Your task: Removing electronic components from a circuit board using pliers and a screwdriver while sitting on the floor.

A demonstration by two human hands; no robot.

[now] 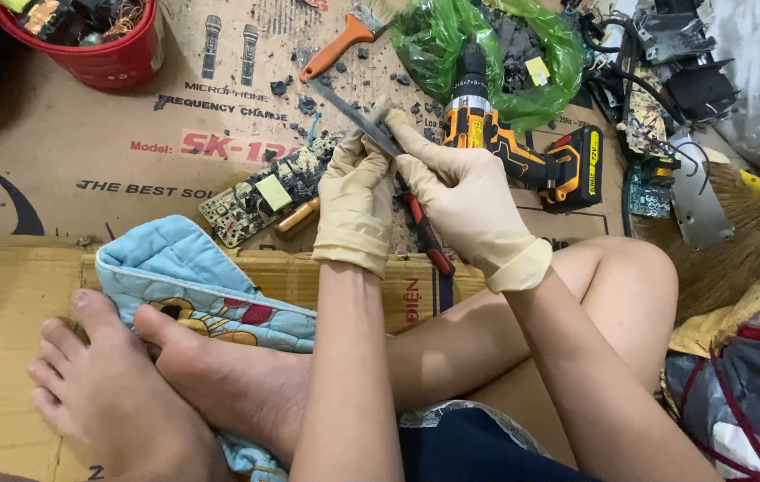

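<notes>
Pliers (pixel 398 165): frame centre, long grey jaws pointing 10 o'clock, red-black handles trailing to 5 o'clock. Right hand (pixel 465 201): gloved, fingers closed round tool near pivot, likely for control. Left hand (pixel 355 201): gloved, fingers curled against jaws from 9 o'clock side; any small part pinched there cannot be told. Circuit board (pixel 264 192): 9 o'clock, on cardboard (pixel 85 152). Cordless drill (pixel 505 143): 2 o'clock, lying flat. Brush (pixel 344 40): 12 o'clock.

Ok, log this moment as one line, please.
left hand: gloved, gripping pliers | right hand: gloved, on pliers too | cordless drill lying beyond | circuit board on cardboard
</notes>
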